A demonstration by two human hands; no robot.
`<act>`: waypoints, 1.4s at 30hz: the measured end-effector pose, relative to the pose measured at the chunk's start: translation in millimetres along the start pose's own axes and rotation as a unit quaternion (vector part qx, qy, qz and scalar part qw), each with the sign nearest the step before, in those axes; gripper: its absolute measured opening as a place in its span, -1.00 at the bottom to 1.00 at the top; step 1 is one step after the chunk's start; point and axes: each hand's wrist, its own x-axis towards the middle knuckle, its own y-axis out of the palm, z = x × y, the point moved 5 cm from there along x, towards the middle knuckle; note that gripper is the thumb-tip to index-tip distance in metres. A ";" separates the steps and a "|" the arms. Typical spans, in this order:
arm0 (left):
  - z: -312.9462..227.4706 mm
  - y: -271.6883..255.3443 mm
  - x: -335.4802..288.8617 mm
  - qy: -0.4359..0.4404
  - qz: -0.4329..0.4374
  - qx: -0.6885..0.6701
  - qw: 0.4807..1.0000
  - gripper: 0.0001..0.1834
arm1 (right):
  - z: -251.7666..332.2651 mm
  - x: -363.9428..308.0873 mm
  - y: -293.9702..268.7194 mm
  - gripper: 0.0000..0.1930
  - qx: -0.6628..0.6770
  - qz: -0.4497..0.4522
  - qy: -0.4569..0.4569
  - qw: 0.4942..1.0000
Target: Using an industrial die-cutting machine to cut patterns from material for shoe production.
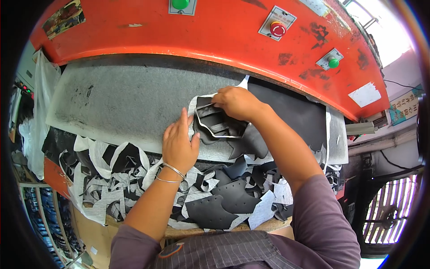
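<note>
A cutting die, a many-sided metal frame with a bright edge and cross bars inside, stands on the grey cutting board. My right hand is closed on its upper rim, the fingers bent over the edge. To its left my left hand lies with fingers stretched out, touching the pale-edged leather beside the die. Black leather spreads from under the die toward the right, with jagged cut edges below it. My right forearm hides part of that sheet.
The orange press beam spans the far side, carrying a red button and a green button. Leather scraps pile up along the near edge, with cut black pieces among them. A plastic bag hangs at left.
</note>
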 end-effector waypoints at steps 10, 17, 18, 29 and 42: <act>4.2 1.4 -7.0 0.008 0.011 0.017 1.000 -0.25 | 3.5 -68.0 27.7 -0.74 0.277 -0.165 0.374 0.870; 6.4 5.2 -3.8 0.002 -0.003 -0.004 1.000 -0.34 | 14.5 -85.6 45.4 -0.81 0.416 -0.290 0.423 0.751; 7.3 6.8 -3.1 0.003 0.000 -0.005 1.000 -0.34 | 15.0 -85.6 47.2 -0.81 0.417 -0.290 0.425 0.749; 3.3 9.8 -3.1 0.031 -0.012 0.030 0.999 -0.44 | 17.9 -97.5 49.1 -0.76 0.415 -0.312 0.436 0.735; 5.2 10.8 -0.5 0.022 -0.025 0.006 0.999 -0.49 | 7.5 -118.9 53.4 -0.32 0.347 -0.393 0.297 0.798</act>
